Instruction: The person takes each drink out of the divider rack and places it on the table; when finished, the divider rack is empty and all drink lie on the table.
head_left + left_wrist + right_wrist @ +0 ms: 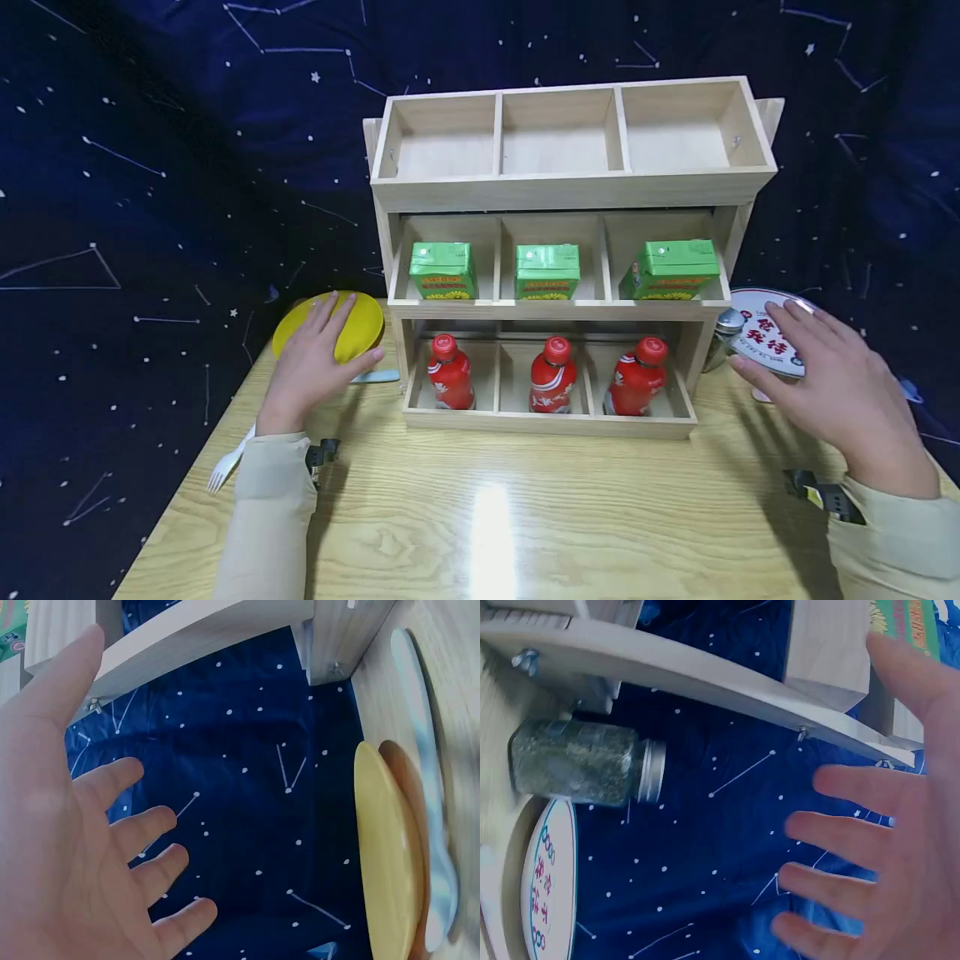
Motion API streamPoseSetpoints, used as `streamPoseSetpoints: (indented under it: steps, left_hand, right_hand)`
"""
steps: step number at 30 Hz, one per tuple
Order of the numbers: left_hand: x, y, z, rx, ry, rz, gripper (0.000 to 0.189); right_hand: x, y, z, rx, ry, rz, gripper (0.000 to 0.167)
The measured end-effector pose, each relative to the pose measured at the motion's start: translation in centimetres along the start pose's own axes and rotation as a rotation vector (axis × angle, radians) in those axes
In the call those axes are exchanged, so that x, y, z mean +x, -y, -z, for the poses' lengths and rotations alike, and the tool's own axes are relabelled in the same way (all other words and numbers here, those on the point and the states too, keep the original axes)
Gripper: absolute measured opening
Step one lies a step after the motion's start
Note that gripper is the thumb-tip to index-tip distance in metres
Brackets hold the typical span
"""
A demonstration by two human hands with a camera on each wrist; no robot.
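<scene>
My left hand is held above the table left of the wooden rack, fingers spread, holding nothing. In the head view it overlaps a yellow plate. On the other side my right hand is likewise spread and bare, overlapping a white plate with red characters. A glass jar of dried herbs with a metal lid stands beside that plate. The three-tier rack is between the hands, touched by neither. Its middle tier has three green cartons; three red bottles stand in the bottom tier.
A white fork lies at the table's left edge. Near the yellow plate is a light blue utensil, its end partly covered in the head view. A dark blue starry cloth hangs behind the wooden table.
</scene>
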State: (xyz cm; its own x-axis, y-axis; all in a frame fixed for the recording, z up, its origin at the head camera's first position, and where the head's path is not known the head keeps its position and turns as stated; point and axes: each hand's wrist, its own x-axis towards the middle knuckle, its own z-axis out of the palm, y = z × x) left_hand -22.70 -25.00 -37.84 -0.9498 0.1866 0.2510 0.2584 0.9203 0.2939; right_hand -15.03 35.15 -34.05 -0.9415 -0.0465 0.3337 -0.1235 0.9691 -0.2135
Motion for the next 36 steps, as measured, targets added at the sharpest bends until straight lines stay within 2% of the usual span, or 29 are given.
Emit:
streamPoseSetpoints:
  steps: [3, 7, 10, 14, 22, 26, 30, 34, 36]
  left_hand:
    - [0.2, -0.1, -0.4, -0.035, -0.027, 0.002, 0.093]
    - [0.6, -0.5, -0.6, -0.099, -0.062, 0.008, 0.091]
    - [0.9, -1.0, -0.7, -0.148, -0.067, 0.024, 0.089]
    - [1.3, -1.6, -0.9, -0.218, -0.072, 0.049, 0.088]
    - [2.2, -2.6, -1.7, -0.392, -0.101, 0.094, 0.085]
    - [2.7, -2.7, -2.5, -0.509, -0.129, 0.086, 0.079]
    - [3.0, -2.9, -3.2, -0.617, -0.163, 0.094, 0.072]
    - [3.2, -3.5, -3.6, -0.682, -0.183, 0.092, 0.067]
    - [3.2, -3.7, -3.7, -0.718, -0.189, 0.080, 0.064]
  right_hand:
    - [0.2, 0.6, 0.4, 0.104, -0.176, 0.008, 0.074]
    - [0.7, 1.6, 0.8, 0.258, -0.426, 0.066, 0.056]
    - [1.3, 2.6, 1.2, 0.322, -0.521, 0.116, 0.056]
    - [2.1, 4.3, 1.7, 0.390, -0.543, 0.163, 0.063]
    - [4.2, 7.1, 2.3, 0.557, -0.516, 0.228, 0.068]
    - [5.2, 7.6, 2.0, 0.609, -0.460, 0.236, 0.070]
    - [5.8, 8.2, 1.5, 0.649, -0.368, 0.217, 0.075]
    - [6.0, 8.4, 1.1, 0.662, -0.303, 0.178, 0.078]
    - [6.1, 8.2, 1.0, 0.659, -0.297, 0.170, 0.076]
